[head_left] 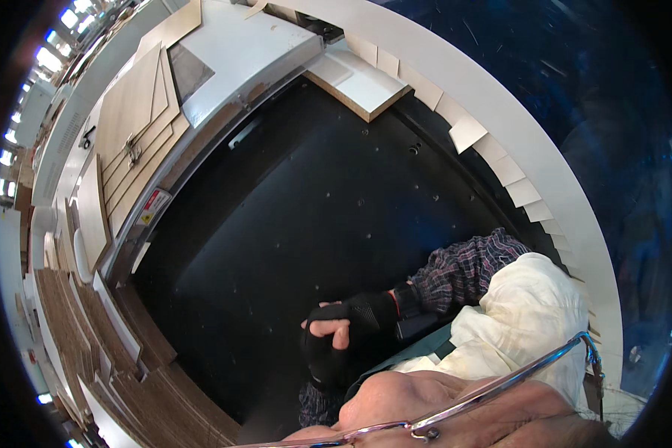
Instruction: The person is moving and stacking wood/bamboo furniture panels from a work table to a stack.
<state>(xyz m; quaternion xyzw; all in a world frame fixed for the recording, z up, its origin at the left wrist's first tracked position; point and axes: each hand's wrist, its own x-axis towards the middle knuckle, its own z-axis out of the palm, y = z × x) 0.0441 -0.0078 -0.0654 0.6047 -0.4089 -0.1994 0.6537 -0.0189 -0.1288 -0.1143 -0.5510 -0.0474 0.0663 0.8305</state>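
Together, our right hand and left hand, two in black fingerless gloves, meet low over the black surface spread before us; we cannot tell whether anything is clasped between them. One white-faced board lies at its far edge. To our left sit stacked light boards (at least three, topped by one small metal piece) and several brown boards.
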